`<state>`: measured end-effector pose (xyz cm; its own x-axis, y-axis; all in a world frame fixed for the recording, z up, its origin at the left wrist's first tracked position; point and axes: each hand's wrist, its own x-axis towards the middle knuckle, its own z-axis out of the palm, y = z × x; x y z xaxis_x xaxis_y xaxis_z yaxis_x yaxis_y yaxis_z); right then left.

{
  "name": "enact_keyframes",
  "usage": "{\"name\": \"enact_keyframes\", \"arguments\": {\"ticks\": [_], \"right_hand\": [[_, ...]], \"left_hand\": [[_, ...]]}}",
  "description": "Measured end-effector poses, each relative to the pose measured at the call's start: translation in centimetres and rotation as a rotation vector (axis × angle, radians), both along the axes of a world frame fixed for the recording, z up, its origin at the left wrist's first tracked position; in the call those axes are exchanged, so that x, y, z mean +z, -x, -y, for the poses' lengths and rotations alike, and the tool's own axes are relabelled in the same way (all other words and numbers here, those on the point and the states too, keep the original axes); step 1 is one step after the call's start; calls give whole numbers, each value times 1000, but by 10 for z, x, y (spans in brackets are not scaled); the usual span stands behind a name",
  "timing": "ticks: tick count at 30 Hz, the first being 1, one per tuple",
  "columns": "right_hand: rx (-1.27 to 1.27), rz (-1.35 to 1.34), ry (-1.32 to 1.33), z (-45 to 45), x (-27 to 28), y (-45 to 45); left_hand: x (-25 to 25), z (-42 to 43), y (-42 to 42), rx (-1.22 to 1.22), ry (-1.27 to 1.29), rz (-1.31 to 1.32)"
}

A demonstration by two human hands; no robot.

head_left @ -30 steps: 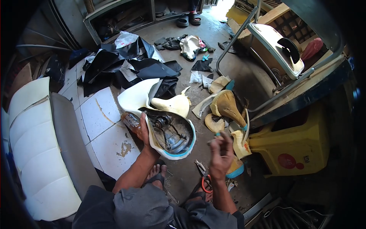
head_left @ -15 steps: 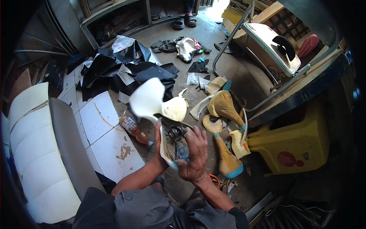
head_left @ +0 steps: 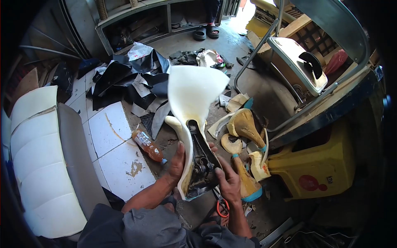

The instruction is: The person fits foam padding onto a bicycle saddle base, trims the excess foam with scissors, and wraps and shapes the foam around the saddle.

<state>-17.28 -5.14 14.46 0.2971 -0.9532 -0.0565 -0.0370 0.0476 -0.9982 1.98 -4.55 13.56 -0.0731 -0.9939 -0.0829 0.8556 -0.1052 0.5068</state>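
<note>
Between my two hands I hold a seat saddle (head_left: 197,89) with thick white foam, its wide end pointing away from me. A dark hollow underside with metal fittings faces up at the near end. My left hand (head_left: 177,164) is closed on the left edge of the foam. Gripping the right edge is my right hand (head_left: 230,182), thumb on the near side. Orange-handled scissors (head_left: 222,208) lie below my right hand. Yellowed saddle-shaped foam pieces (head_left: 245,125) lie on the floor to the right.
A bottle of brown liquid (head_left: 149,146) lies beside white tiles (head_left: 109,130). Black sheet scraps (head_left: 118,78) are piled beyond. A yellow plastic stool (head_left: 314,165) and a folding chair (head_left: 300,62) stand right. A long padded seat (head_left: 41,165) is at left. Someone's sandalled feet (head_left: 206,33) show at the back.
The saddle has turned so its wide end is upright and its underside faces me more. My right hand has moved from over the underside to the right edge.
</note>
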Motion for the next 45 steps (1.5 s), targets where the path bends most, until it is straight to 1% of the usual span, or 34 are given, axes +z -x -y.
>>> {"name": "enact_keyframes", "arguments": {"ticks": [2, 4, 5, 6, 8, 9, 10, 11, 12, 13, 15, 18, 19, 21, 23, 24, 26, 28, 29, 30, 32, 33, 34, 36, 37, 39, 40, 41, 42, 44, 45], "right_hand": [[74, -85, 7, -4, -12, -1], [30, -83, 25, -6, -8, -2], [84, -129, 79, -7, -9, 2], [140, -177, 135, -6, -8, 3], [162, -232, 181, -7, -1, 2], [166, -268, 261, -8, 1, -1], [169, -302, 341, -9, 2, -4], [178, -301, 352, -8, 3, -6], [178, -302, 353, -9, 3, -7], [179, -314, 337, -10, 1, -8], [184, -327, 322, -10, 1, -9], [172, -341, 336, -10, 2, -12], [171, -331, 331, -10, 4, -13], [171, -321, 329, -11, 6, -12], [138, -323, 146, -13, 7, -12], [138, -322, 145, -13, 7, -10], [166, -380, 267, -9, 5, -5], [175, -405, 314, -13, 0, -3], [183, -432, 361, -13, -2, -4], [182, -434, 361, -13, 0, -4], [199, -502, 482, -13, 3, -7], [199, -502, 482, -13, 3, -8], [222, -520, 480, -13, 4, -10], [247, -538, 479, -13, 4, -13], [254, -572, 479, -13, 4, -14], [264, -601, 479, -14, 5, -17], [294, -670, 497, -16, 6, -17], [321, -738, 514, -18, 6, -18], [321, -737, 512, -21, 4, -20], [349, -724, 529, -27, -1, -24], [362, -716, 547, -30, -3, -26]], "left_hand": [[-11, 3, -11, -4, -1, 4], [-2, 15, -25, 76, 12, 85], [4, 17, -32, 132, 37, 120], [6, 19, -39, 156, 29, 2], [2, 25, -51, 215, -82, 306], [6, 26, -53, 201, -135, 240], [2, 26, -53, 205, -133, 240], [-5, 27, -52, 263, -155, 253], [-5, 27, -51, 320, -177, 265], [-5, 26, -49, 320, -178, 263], [-2, 24, -45, 429, -207, 239], [-10, 23, -45, 480, -169, 289], [-13, 24, -48, 483, -165, 287], [-15, 25, -61, 381, -103, 378], [-13, 21, -74, 342, -63, 325], [-8, 20, -79, 301, -27, 273], [2, 22, -85, 297, -60, 302], [7, 25, -91, 149, -87, 287], [9, 27, -92, 116, -112, 354], [10, 28, -91, 115, -111, 353], [14, 31, -87, 145, -198, 483], [18, 30, -83, 190, -285, 486], [16, 31, -81, 190, -283, 486], [14, 30, -79, 267, -141, 604], [15, 31, -82, 271, -140, 604], [17, 30, -93, 37, 151, 1202], [14, 28, -88, 41, 149, 1205], [8, 27, -79, 125, 62, 1375], [1, 27, -72, 206, -30, 1540], [-11, 34, -70, 221, -64, 1573], [-15, 38, -68, 379, -140, 1324]]}}
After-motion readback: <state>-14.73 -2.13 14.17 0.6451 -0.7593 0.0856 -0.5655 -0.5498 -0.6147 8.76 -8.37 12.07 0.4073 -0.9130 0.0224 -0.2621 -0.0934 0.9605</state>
